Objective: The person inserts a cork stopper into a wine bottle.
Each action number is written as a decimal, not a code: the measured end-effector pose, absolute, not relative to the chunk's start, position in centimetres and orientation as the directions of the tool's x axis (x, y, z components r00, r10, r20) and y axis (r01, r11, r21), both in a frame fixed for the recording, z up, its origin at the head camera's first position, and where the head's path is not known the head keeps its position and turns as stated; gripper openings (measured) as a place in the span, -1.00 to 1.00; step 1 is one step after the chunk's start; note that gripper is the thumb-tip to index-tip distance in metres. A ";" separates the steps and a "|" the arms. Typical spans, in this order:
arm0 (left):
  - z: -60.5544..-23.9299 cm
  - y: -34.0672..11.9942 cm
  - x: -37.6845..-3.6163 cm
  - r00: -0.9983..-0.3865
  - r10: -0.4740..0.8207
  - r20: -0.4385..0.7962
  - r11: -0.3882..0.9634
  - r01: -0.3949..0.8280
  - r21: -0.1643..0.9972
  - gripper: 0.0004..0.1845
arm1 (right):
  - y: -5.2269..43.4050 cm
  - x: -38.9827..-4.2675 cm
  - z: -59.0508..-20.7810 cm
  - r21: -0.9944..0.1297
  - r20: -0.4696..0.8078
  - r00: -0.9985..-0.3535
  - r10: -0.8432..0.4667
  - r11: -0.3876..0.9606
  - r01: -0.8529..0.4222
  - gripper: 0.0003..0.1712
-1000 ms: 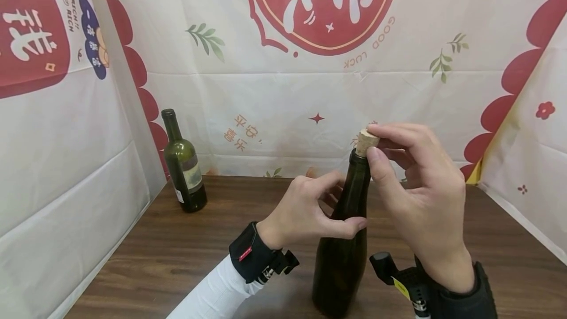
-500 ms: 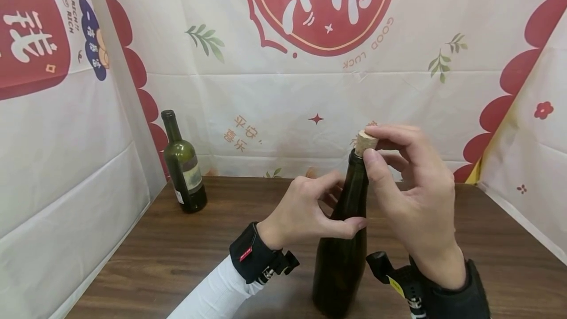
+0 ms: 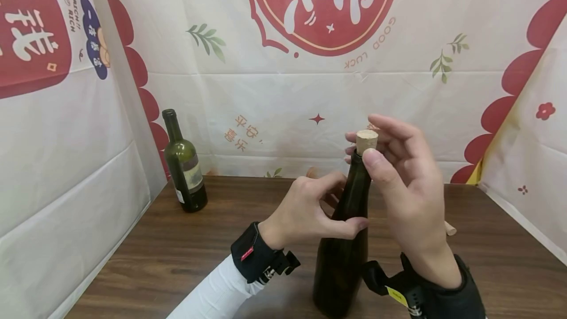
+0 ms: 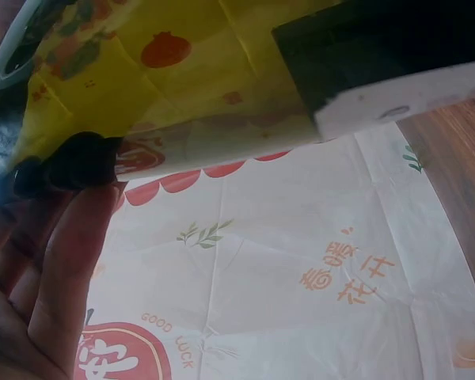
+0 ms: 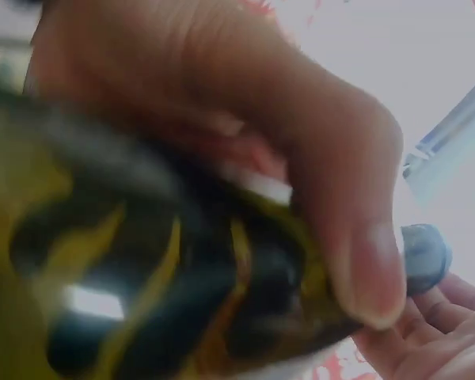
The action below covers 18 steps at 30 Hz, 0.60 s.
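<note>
Moved: right hand (image 3: 407, 196) turned a bit since before, fingers now more spread round the cork (image 3: 367, 141).
Cork: partly in the mouth of the dark bottle (image 3: 343, 250), top sticking out.
Left hand (image 3: 310, 210): wrapped round the bottle's shoulder, holding it upright on the bench (image 3: 177, 255).
Right hand: pinching the cork.
Done: cork started in.
Left: probably pushing it down.
Far off: second bottle (image 3: 183, 166).

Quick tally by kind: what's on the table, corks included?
Bottles: 2, the near bottle held by the left hand, and a far bottle.
Corks: 2, one cork pinched by the right hand, and a loose cork.
Total: 4
</note>
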<state>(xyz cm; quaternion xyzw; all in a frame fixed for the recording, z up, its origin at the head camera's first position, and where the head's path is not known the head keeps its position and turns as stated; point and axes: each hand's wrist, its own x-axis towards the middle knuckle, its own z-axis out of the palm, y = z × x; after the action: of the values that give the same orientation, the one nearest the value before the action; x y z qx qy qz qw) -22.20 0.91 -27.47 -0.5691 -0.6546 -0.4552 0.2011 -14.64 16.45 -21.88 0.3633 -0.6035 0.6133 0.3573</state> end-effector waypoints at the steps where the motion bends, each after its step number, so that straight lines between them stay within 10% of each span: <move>1: -27.5 0.9 -22.2 -0.272 0.565 0.779 -0.063 0.927 0.370 -0.64 | 16.4 -14.6 -21.8 -0.520 0.854 -0.520 -0.017 -0.071 -0.851 -0.53; 7: -27.5 0.9 -22.3 -0.285 0.592 0.754 -0.055 0.919 0.390 -0.56 | 16.5 -14.7 -21.9 -0.688 0.723 -0.682 -0.108 -0.201 -0.697 -0.53; 18: -27.6 1.2 -22.5 -0.253 0.609 0.752 -0.102 0.915 0.391 -0.61 | 17.8 -16.4 -22.5 -0.713 0.684 -0.685 -0.249 -0.425 -0.557 -0.32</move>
<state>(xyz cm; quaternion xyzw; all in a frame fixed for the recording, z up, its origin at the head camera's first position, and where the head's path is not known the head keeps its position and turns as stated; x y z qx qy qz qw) -22.49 1.17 -27.64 -0.5875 -0.6484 -0.4539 0.1683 -16.37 17.80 -22.45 0.3832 -0.5263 0.7522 0.1023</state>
